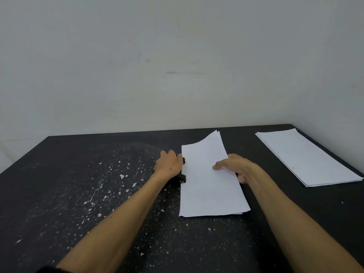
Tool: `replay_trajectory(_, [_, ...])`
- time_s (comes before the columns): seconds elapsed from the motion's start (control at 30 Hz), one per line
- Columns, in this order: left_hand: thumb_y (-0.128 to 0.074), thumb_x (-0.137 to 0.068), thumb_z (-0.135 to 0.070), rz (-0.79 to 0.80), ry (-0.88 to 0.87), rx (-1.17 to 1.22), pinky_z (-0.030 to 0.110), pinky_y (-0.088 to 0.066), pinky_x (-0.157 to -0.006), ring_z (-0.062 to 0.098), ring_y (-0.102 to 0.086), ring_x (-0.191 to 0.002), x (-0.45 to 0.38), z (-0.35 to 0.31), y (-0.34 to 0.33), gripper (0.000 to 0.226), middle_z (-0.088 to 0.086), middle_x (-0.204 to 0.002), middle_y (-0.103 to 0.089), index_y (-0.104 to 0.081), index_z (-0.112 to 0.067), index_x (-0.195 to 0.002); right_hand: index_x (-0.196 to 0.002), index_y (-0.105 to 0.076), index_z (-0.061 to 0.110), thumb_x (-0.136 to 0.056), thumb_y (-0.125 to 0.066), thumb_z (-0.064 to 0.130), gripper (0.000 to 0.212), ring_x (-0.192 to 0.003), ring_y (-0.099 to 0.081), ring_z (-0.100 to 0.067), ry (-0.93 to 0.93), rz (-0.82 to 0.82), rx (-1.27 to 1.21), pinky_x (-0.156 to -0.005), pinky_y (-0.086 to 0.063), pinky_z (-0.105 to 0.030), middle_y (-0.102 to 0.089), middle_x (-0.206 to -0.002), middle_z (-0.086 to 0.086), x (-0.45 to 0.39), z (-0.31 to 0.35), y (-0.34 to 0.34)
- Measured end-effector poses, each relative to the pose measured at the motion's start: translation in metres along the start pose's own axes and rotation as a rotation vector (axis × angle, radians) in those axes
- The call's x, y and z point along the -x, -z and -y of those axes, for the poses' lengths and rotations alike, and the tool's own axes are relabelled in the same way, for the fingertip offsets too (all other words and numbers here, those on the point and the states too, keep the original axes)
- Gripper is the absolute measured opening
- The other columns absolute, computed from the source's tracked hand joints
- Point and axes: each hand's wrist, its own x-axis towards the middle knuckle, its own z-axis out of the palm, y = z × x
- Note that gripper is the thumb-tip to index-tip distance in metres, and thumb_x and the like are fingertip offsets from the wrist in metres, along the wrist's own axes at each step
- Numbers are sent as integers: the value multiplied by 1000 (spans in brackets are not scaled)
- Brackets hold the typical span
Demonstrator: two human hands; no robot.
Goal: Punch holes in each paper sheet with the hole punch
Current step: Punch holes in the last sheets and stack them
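Note:
A white paper sheet point(208, 180) lies on top of a small stack in the middle of the dark table; its far end curls upward. The black hole punch point(182, 177) sits at the sheet's left edge, mostly hidden under my left hand point(169, 164), which rests on it with fingers curled over its top. My right hand point(234, 166) holds the sheet's right edge, thumb on top of the paper and fingers beneath it. A second stack of sheets point(307, 157), with small punched holes along its left edge, lies at the far right.
The black table point(78, 194) is scattered with white paper specks on its left and front. A pale wall rises right behind the table's far edge and along its right side.

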Motion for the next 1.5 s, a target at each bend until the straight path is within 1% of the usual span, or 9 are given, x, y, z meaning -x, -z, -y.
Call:
replay_trajectory(0.13, [-34, -105, -49, 19, 21, 61, 40, -43, -92, 35, -54, -121, -1, 3, 0, 53, 16, -147, -41, -52, -9, -135, -116, -71, 9, -86, -78, 12, 31, -96, -78, -34, 12, -2, -20, -91, -61, -54, -81, -105, -11, 1, -7, 4])
replay_trajectory(0.27, [-33, -90, -75, 74, 54, 225, 52, -48, -103, 43, -57, -123, -3, 7, 6, 88, 25, -142, -52, -59, 0, -126, -119, -70, 9, -89, -77, 11, 31, -96, -79, -32, 68, -3, -128, -84, -63, -48, -81, -106, -11, 14, -14, 19])
replay_trajectory(0.33, [-31, -88, -79, -8, 20, 236, 53, -46, -105, 44, -52, -128, 3, 3, 11, 96, 27, -140, -54, -58, 4, -128, -121, -69, 9, -91, -76, 10, 31, -98, -78, -32, 139, -19, -222, -83, -63, -47, -80, -108, -11, 23, -15, 28])
replay_trajectory(0.47, [-39, -103, -58, -286, -285, 359, 38, -46, -102, 19, -52, -121, 32, -18, 25, 55, 3, -128, -58, -61, -13, -128, -127, -68, 11, -93, -74, 10, 34, -103, -77, -29, 334, -54, -421, -89, -61, -46, -78, -117, -9, 40, -10, 35])
replay_trajectory(0.6, [-47, -105, -35, -32, -396, 729, 22, -47, -85, 2, -58, -109, 56, -48, 35, 35, -9, -126, -62, -54, -18, -135, -118, -69, 21, -92, -77, 14, 28, -106, -75, -24, 535, -207, -468, -94, -59, -44, -79, -115, 0, 57, 3, 26])
replay_trajectory(0.73, [-46, -100, -20, -40, -388, 851, 34, -52, -87, 11, -60, -106, 64, -65, 32, 25, -12, -113, -62, -55, -21, -124, -113, -72, 23, -90, -79, 17, 24, -101, -76, -18, 680, -340, -420, -87, -61, -37, -79, -111, 5, 70, 14, 18])
replay_trajectory(0.9, [-45, -99, -19, -32, -300, 854, 34, -50, -82, 12, -57, -98, 66, -57, 2, 20, -5, -109, -61, -53, -16, -117, -115, -73, 20, -89, -80, 20, 27, -104, -76, -20, 659, -379, -378, -91, -61, -41, -79, -113, 3, 68, -9, 12])
replay_trajectory(1.03, [-42, -101, -19, -12, -238, 871, 31, -45, -75, 14, -54, -91, 67, -54, -16, 18, 4, -105, -61, -52, -8, -112, -119, -72, 16, -93, -76, 22, 26, -106, -75, -23, 627, -378, -415, -89, -61, -40, -78, -115, 2, 65, -28, 5])
replay_trajectory(1.5, [-43, -102, -14, -19, -238, 850, 27, -42, -68, 10, -54, -85, 64, -53, -12, 11, -4, -98, -59, -54, -12, -105, -123, -70, 22, -97, -71, 19, 26, -107, -75, -16, 588, -308, -382, -94, -59, -41, -78, -118, 7, 64, -27, 12])
